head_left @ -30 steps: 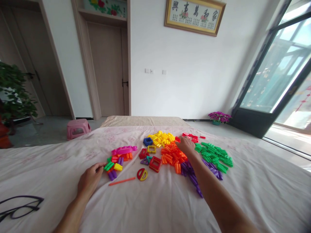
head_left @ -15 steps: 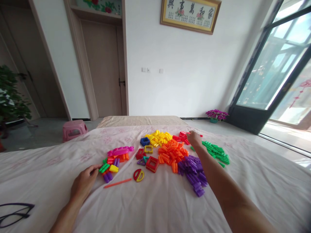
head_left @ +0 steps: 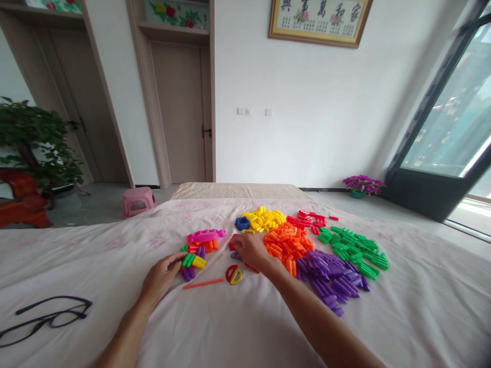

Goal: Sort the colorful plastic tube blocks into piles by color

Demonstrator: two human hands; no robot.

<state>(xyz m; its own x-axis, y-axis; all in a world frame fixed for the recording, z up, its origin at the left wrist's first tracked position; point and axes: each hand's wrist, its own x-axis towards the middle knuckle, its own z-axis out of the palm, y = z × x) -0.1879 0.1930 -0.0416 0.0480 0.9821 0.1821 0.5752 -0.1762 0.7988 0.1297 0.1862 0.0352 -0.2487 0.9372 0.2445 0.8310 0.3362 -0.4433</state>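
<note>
My left hand [head_left: 163, 273] rests on the cloth with thumb and fingertips closed at the edge of a green plastic block [head_left: 187, 259]. That block lies in a small mixed cluster with a yellow block [head_left: 198, 261], purple blocks [head_left: 188, 274], orange blocks [head_left: 211, 245] and a pink wavy piece [head_left: 206, 235]. My right hand [head_left: 253, 250] reaches down over a red frame-shaped piece [head_left: 232, 242], left of the orange block pile [head_left: 288, 243]. Its fingers are bent together, and their tips are partly hidden. A red-and-yellow ring piece [head_left: 233, 274] and an orange stick [head_left: 203, 283] lie nearer me.
Sorted piles of yellow blocks [head_left: 266, 219], red blocks [head_left: 307, 219], green blocks [head_left: 355, 248] and purple blocks [head_left: 332, 276] spread to the right. A blue frame piece [head_left: 242, 223] sits behind my right hand. Black eyeglasses [head_left: 49, 319] lie at the left on the cloth [head_left: 230, 332].
My right hand has moved left and nearer from the red pile to the frame-shaped pieces. My left hand stays beside the mixed cluster. The whole view has shifted to the left.
</note>
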